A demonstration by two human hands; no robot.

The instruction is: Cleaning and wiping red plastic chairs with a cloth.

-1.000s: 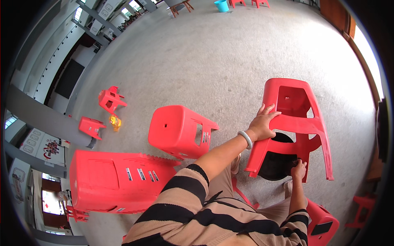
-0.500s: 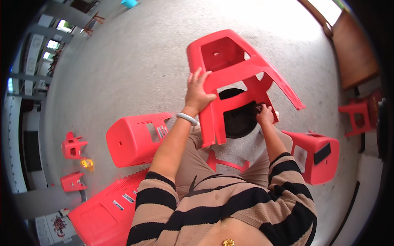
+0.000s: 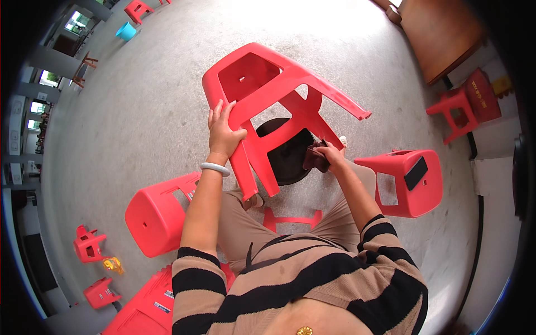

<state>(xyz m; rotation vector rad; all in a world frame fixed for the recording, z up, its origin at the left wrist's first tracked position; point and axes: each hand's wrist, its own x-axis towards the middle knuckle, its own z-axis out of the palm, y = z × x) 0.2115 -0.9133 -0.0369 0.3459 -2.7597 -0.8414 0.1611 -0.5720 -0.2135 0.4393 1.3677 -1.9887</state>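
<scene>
A red plastic stool (image 3: pixel 262 92) is tipped on its side in front of me, its seat turned away and its legs toward me. My left hand (image 3: pixel 224 134) is closed around one of its legs near the seat. In my right hand (image 3: pixel 333 156) is a dark maroon cloth (image 3: pixel 316 159), bunched up beside a lower leg of the stool. On the floor behind the stool's legs sits a round black basin (image 3: pixel 290 162), partly hidden by them; I cannot make out what is inside.
Red stools stand close by at my left (image 3: pixel 153 215) and right (image 3: pixel 413 184); a black phone (image 3: pixel 416 173) lies on the right one. Stacked red stools (image 3: pixel 148 304) are at the lower left. Farther off are a blue bucket (image 3: pixel 126 31) and a brown wooden board (image 3: pixel 438 39).
My view has swung, moving the whole scene leftward. The cloth in my right hand, mostly hidden behind the stool before, now shows clearly. My left hand keeps its hold on the leg.
</scene>
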